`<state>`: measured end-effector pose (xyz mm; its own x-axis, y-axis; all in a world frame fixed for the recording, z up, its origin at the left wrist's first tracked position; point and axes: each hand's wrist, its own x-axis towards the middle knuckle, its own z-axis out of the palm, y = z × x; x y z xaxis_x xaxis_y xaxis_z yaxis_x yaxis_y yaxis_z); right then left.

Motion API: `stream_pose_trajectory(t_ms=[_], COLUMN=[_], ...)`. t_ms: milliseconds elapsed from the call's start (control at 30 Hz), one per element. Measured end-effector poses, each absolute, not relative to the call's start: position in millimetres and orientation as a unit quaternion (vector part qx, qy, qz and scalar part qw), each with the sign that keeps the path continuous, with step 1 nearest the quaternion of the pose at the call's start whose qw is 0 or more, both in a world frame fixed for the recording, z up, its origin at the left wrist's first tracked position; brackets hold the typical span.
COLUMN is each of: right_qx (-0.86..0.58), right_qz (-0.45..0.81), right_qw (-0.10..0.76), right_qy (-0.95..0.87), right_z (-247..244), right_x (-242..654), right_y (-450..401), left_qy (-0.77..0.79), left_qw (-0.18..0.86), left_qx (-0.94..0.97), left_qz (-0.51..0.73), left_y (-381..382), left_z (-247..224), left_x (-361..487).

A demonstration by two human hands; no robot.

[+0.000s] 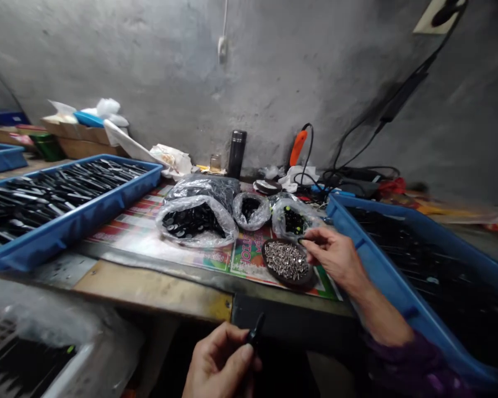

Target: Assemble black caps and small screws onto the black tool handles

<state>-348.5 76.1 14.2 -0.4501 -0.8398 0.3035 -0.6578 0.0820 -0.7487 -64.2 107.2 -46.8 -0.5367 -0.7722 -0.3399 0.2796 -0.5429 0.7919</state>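
Low at the front of the bench, my left hand (224,362) pinches a slim black part (256,330) between thumb and fingers. My right hand (334,255) is closed at the fingertips around a small dark piece (301,241), too small to name. It is above the right rim of a round dark dish of short metal pins or screws (286,261). Just behind is a clear plastic bag (279,221) with black and yellow-green pieces. To its left stand a smaller bag (251,225) of black pieces and a larger bag (228,236) of flat black pieces.
Blue trays flank the bench: the left tray (77,224) is full of long black parts, and the right tray (367,257) holds dark parts. A black flask (237,155) and an orange-handled tool (297,148) stand at the back. A plastic-lined crate (83,354) is lower left.
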Motion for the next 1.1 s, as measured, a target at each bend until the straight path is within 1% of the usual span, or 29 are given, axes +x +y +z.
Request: stream_pose_trajectory(t_ms=[67,133,300,400,467,733,933,1100], right_qx=[-0.514,-0.508,-0.463,-0.439,-0.438,-0.435,-0.412,-0.39], right_qz=[-0.461,-0.499,-0.527,-0.526,-0.528,-0.545,-0.559,-0.563], right_qw=[0.134,0.19,0.382,0.441,0.445,0.417,0.434,0.464], right_qy=[0.71,0.676,0.602,0.58,0.576,0.583,0.574,0.561], right_z=[13.7,10.8,-7.5,-17.8,-20.2,-16.5,-22.1,-23.9], right_x=[-321.9,-294.0,-238.2,-220.5,-213.0,-197.7,-194.2,-193.5], right_y=[98.0,120.2,162.3,173.1,176.0,178.2,176.7,174.6], left_qy=[-0.337,-0.327,-0.315,-0.315,-0.315,-0.334,-0.345,-0.345], left_qw=[0.31,0.303,0.305,0.309,0.308,0.314,0.327,0.325], left_qx=[0.347,0.338,0.33,0.318,0.312,0.314,0.288,0.287], left_qz=[-0.819,-0.829,-0.836,-0.839,-0.842,-0.831,-0.832,-0.832], left_y=[109.4,111.4,117.1,119.9,121.3,125.6,126.0,125.5], left_z=[-42.7,-39.7,-36.8,-36.9,-36.6,-33.6,-38.9,-39.6], left_x=[-62.3,-60.5,-57.8,-57.2,-57.2,-56.5,-54.1,-53.0])
